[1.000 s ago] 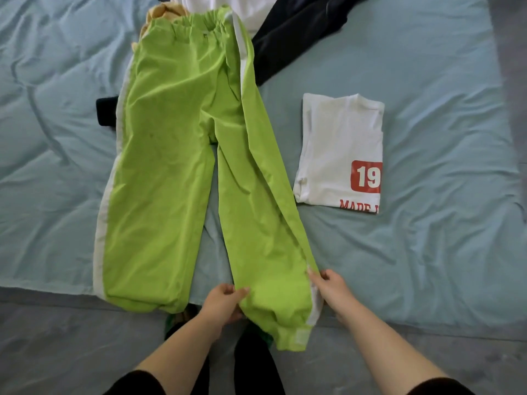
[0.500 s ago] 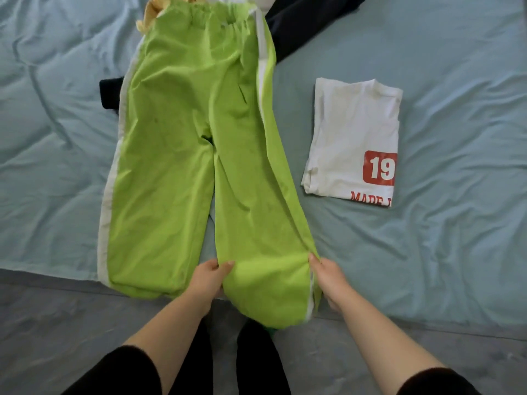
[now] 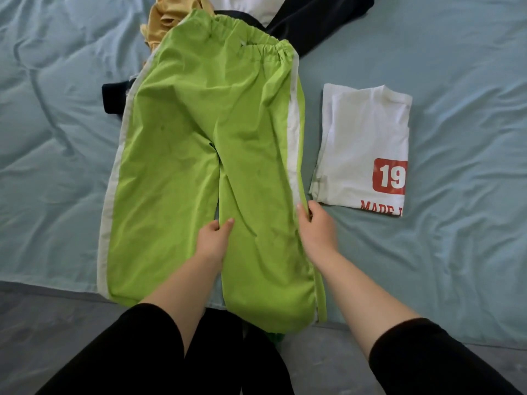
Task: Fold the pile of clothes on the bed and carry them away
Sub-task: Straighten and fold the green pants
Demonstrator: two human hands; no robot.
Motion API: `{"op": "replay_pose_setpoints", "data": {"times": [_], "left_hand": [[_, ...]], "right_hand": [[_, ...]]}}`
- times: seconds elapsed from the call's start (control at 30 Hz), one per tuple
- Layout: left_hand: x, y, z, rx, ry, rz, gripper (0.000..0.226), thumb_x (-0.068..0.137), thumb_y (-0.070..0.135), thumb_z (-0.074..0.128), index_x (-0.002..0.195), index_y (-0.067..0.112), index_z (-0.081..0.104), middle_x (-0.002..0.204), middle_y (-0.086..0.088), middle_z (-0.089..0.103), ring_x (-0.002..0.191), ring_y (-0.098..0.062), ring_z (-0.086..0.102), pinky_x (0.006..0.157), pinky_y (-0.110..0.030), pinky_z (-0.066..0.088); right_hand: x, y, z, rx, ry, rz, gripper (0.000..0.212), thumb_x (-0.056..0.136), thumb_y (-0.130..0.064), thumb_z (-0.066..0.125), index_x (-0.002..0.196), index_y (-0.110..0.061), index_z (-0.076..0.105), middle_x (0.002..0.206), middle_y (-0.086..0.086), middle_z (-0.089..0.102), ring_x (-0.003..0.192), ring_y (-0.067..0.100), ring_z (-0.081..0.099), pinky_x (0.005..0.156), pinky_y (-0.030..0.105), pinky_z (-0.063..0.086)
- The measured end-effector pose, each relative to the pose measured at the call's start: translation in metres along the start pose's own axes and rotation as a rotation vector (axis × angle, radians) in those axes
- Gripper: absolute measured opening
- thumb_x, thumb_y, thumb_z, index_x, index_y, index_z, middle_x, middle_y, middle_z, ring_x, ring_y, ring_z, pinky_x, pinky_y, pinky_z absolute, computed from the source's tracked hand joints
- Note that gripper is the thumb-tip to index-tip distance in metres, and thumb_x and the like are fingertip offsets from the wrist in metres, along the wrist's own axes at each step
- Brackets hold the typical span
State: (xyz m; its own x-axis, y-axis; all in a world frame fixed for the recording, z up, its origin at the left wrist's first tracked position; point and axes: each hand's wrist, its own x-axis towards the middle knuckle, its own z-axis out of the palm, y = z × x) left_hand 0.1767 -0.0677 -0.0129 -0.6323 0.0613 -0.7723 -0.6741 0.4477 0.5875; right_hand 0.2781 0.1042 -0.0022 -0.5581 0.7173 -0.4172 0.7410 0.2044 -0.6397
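**Trousers, lime-green thin fabric with white side stripes (image 3: 176,166), gripped by one leg on the bed**

Both hands are closed on the leg nearer the bed's right edge. The left hand (image 3: 212,238) pinches its inner edge just below the crotch, and the right hand (image 3: 315,226) grips the outer seam along the white stripe.

The trousers lie flat on the pale blue sheeted bed (image 3: 456,95). Their long axis runs from near edge to far edge. The elastic waistband points to the far edge and the cuffs hang over the near edge.

Trouble could come from several places. The waistband rests on the unfolded heap of a mustard-yellow garment (image 3: 165,21) and a black garment (image 3: 319,21), so lifting the leg across may drag those along or skew the fold. The fabric looks slick, and the overhanging cuffs could pull it off the near edge once the grip shifts. The folded white T-shirt with red print (image 3: 362,138) sits just beside the right hand, where a careless sweep would ruffle it.
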Motion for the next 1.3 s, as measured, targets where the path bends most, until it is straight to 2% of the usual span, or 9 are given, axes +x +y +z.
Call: {"op": "replay_pose_setpoints", "data": {"times": [0.17,0.3,0.4,0.57,0.7,0.93,1.07,1.13,1.3], "left_hand": [[0.01,-0.01,-0.02,0.15,-0.023,-0.041,0.029,0.092,0.022,0.063,0.114,0.003,0.065,0.109,-0.012,0.069,0.097,-0.026,0.064,0.091,-0.038,0.052],[0.007,0.009,-0.02,0.222,0.033,0.05,0.029,0.092,0.015,0.062,0.12,0.007,0.058,0.112,-0.009,0.067,0.091,-0.019,0.061,0.077,-0.027,0.045],[0.002,0.034,-0.02,0.226,0.031,0.187,0.045,0.091,0.011,0.061,0.133,0.013,0.047,0.128,-0.007,0.058,0.113,-0.021,0.057,0.095,-0.034,0.045],[0.01,0.084,-0.016,0.854,-0.006,0.492,0.087,0.088,0.033,0.062,0.154,0.032,0.005,0.161,-0.004,0.007,0.147,-0.029,0.014,0.116,-0.048,0.021],[0.032,0.109,-0.003,1.201,-0.044,0.643,0.088,0.097,0.04,0.047,0.147,0.035,-0.025,0.154,-0.007,-0.033,0.142,-0.032,-0.027,0.118,-0.054,0.0],[0.075,0.122,0.019,1.35,-0.037,0.674,0.091,0.093,0.059,0.04,0.142,0.035,-0.034,0.15,-0.007,-0.039,0.136,-0.029,-0.037,0.114,-0.047,-0.014],[0.091,0.125,0.028,1.37,-0.032,0.634,0.08,0.096,0.058,0.031,0.146,0.036,-0.027,0.151,-0.005,-0.036,0.137,-0.027,-0.035,0.115,-0.047,-0.008],[0.09,0.13,0.034,1.356,-0.006,0.622,0.075,0.096,0.059,0.027,0.147,0.037,-0.024,0.154,-0.004,-0.032,0.137,-0.024,-0.034,0.116,-0.049,-0.007],[0.088,0.147,0.071,1.326,0.079,0.689,0.07,0.088,0.072,0.009,0.14,0.047,-0.032,0.154,0.005,-0.028,0.139,-0.021,-0.034,0.094,-0.055,-0.039]], "right_hand": [[0.014,0.022,-0.017,0.126,0.104,0.288,0.035,0.099,-0.025,0.046,0.071,-0.006,0.05,0.073,0.015,0.054,0.073,0.024,0.048,0.064,0.034,0.032],[0.018,0.013,-0.024,0.112,-0.059,0.386,0.022,0.095,-0.022,0.053,0.092,-0.003,0.063,0.09,0.014,0.066,0.083,0.026,0.058,0.063,0.031,0.037],[0.021,-0.012,-0.034,0.169,-0.146,0.429,0.016,0.093,-0.019,0.058,0.105,-0.011,0.064,0.103,0.006,0.067,0.095,0.025,0.062,0.08,0.032,0.049],[0.025,-0.049,-0.05,0.14,-0.187,0.421,0.019,0.093,-0.015,0.057,0.108,-0.007,0.064,0.109,0.012,0.067,0.094,0.023,0.061,0.085,0.032,0.047],[0.049,-0.068,-0.055,0.14,-0.218,0.405,0.038,0.092,-0.021,0.06,0.124,-0.001,0.059,0.123,0.015,0.064,0.112,0.028,0.059,0.102,0.038,0.044],[0.123,-0.084,-0.039,0.229,-0.193,0.356,0.056,0.093,-0.038,0.055,0.134,0.0,0.048,0.136,0.02,0.051,0.125,0.033,0.05,0.107,0.045,0.039],[0.165,-0.101,-0.031,0.267,-0.093,0.171,0.031,0.092,-0.034,0.059,0.099,-0.005,0.064,0.096,0.012,0.069,0.089,0.025,0.064,0.082,0.036,0.05],[0.176,-0.114,-0.04,0.187,0.007,-0.013,0.033,0.095,-0.028,0.055,0.068,-0.008,0.051,0.059,0.004,0.051,0.056,0.015,0.047,0.06,0.032,0.038],[0.204,-0.105,-0.091,0.25,0.259,-0.187,0.045,0.096,-0.027,0.05,0.056,-0.019,0.031,0.044,-0.009,0.033,0.046,0.006,0.028,0.045,0.021,0.023]]}}
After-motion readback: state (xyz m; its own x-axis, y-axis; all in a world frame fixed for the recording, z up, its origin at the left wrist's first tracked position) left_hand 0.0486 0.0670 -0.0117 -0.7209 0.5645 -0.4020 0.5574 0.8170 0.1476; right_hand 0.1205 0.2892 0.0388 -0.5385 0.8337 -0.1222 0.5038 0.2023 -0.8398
